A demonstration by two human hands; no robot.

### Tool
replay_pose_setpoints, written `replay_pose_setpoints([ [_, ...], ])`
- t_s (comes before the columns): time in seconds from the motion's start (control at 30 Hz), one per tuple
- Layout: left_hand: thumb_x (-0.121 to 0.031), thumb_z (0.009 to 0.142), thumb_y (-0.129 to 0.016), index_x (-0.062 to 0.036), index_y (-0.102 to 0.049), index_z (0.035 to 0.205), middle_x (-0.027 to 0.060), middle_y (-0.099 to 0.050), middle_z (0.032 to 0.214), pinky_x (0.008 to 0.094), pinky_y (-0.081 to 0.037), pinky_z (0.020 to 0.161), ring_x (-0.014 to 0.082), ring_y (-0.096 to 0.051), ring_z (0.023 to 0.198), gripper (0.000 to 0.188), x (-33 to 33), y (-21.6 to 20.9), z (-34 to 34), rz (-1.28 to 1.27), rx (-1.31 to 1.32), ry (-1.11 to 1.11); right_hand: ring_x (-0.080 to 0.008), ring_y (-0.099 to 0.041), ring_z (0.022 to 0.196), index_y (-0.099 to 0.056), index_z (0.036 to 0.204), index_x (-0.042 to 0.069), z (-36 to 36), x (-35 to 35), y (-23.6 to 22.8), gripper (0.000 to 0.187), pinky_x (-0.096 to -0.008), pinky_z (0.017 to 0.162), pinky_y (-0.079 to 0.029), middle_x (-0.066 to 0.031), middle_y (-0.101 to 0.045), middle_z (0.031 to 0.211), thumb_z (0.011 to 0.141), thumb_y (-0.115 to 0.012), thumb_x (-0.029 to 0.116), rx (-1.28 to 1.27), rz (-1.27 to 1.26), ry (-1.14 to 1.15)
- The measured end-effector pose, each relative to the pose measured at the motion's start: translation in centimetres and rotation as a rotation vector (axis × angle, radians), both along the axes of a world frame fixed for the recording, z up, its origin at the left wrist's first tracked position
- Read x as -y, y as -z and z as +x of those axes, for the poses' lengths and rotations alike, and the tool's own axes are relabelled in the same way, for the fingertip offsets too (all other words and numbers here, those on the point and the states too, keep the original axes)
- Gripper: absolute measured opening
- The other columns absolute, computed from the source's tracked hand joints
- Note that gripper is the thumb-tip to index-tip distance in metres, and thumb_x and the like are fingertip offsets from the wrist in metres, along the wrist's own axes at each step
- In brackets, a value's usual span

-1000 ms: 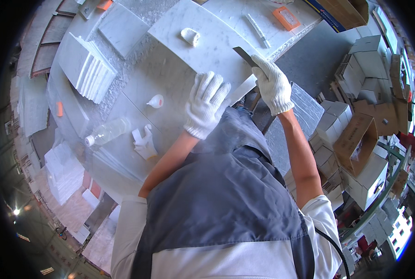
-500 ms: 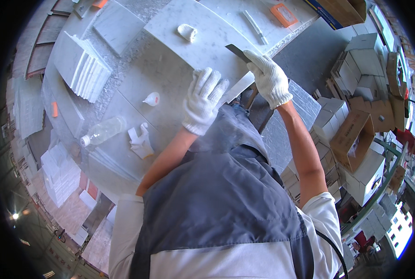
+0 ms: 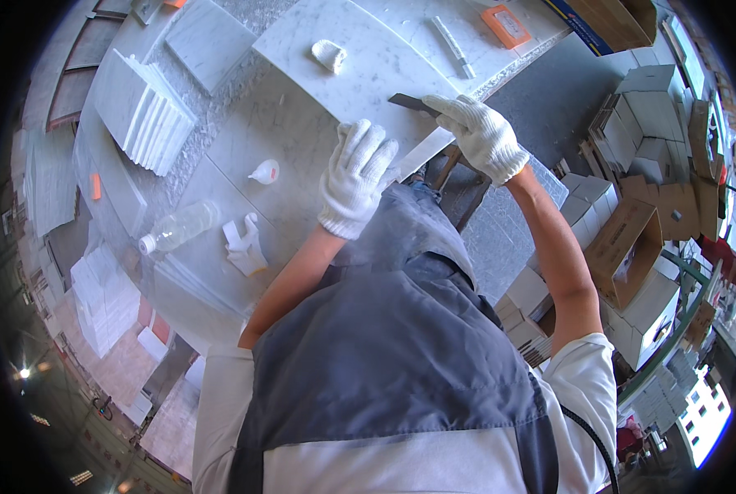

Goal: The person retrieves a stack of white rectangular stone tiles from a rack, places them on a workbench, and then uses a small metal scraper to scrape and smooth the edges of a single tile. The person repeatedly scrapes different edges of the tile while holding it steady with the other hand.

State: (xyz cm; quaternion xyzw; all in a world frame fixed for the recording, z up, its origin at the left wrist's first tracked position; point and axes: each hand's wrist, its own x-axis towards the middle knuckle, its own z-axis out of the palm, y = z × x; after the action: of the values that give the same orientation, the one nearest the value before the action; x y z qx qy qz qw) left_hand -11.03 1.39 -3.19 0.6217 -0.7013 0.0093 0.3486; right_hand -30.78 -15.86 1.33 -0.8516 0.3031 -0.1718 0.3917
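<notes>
The gloved left hand [image 3: 356,174] lies flat, fingers spread, on the white marble slab [image 3: 359,62] on the desk [image 3: 219,165]; the gloved right hand [image 3: 479,132] grips a dark flat blade [image 3: 411,103] against the slab's near edge

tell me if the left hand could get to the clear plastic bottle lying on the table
Probably yes: the left hand rests flat on the marble slab, holding nothing, and the bottle lies to its left with only bare tabletop between them.
</notes>
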Motion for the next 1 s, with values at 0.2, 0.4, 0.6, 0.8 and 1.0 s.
replay_pose_setpoints([
  [0.2, -0.015, 0.073, -0.087, -0.0057, -0.064, 0.127, 0.0135, -0.062, 0.134, 0.0566, -0.038, 0.117, 0.0381, -0.053, 0.135, 0.06, 0.0, 0.7, -0.2, -0.038, -0.143, -0.02, -0.0264, -0.07, 0.087, -0.069, 0.131, 0.01, -0.6, 1.1, -0.4, 0.035, -0.0334, 0.079, -0.056, -0.0146, -0.073, 0.106, 0.098, -0.059, 0.003, 0.027, 0.015, -0.122],
  [0.4, -0.015, 0.073, -0.088, -0.0049, -0.063, 0.124, 0.0145, -0.061, 0.135, 0.0564, -0.038, 0.116, 0.0384, -0.053, 0.134, 0.058, 0.0, 0.7, -0.3, -0.053, -0.17, -0.016, -0.029, -0.07, 0.091, -0.069, 0.131, 0.011, -1.0, 2.5, 0.0, 0.038, -0.0316, 0.084, -0.056, -0.0129, -0.073, 0.109, 0.096, -0.059, 0.0, -0.064, -0.035, -0.265],
  [0.6, -0.013, 0.073, -0.087, -0.0059, -0.063, 0.125, 0.0139, -0.061, 0.136, 0.0556, -0.038, 0.117, 0.0391, -0.053, 0.134, 0.058, -0.1, 0.3, -0.2, -0.013, -0.158, -0.005, -0.0194, -0.069, 0.096, -0.069, 0.133, 0.012, -1.8, 2.7, 0.6, 0.037, -0.0316, 0.089, -0.055, -0.0093, -0.073, 0.116, 0.098, -0.059, 0.005, 0.005, 0.509, 0.051],
  [0.8, -0.013, 0.072, -0.087, -0.0066, -0.063, 0.125, 0.0138, -0.061, 0.136, 0.0557, -0.038, 0.116, 0.0384, -0.053, 0.135, 0.059, -0.2, 0.1, -0.2, 0.017, -0.111, -0.018, -0.028, -0.07, 0.094, -0.069, 0.132, 0.016, -0.9, -0.9, 1.0, 0.036, -0.0349, 0.085, -0.055, -0.0128, -0.072, 0.11, 0.097, -0.061, 0.011, 0.018, -0.029, 0.183],
  [1.0, -0.012, 0.073, -0.087, -0.006, -0.063, 0.125, 0.0131, -0.062, 0.135, 0.0547, -0.04, 0.115, 0.0369, -0.054, 0.134, 0.058, 0.0, -0.5, -0.3, 0.005, -0.126, -0.014, -0.0306, -0.072, 0.094, -0.069, 0.13, 0.01, -0.1, 0.6, 0.0, 0.035, -0.0368, 0.082, -0.058, -0.017, -0.073, 0.108, 0.097, -0.057, 0.007, 0.018, 0.036, 0.184],
])
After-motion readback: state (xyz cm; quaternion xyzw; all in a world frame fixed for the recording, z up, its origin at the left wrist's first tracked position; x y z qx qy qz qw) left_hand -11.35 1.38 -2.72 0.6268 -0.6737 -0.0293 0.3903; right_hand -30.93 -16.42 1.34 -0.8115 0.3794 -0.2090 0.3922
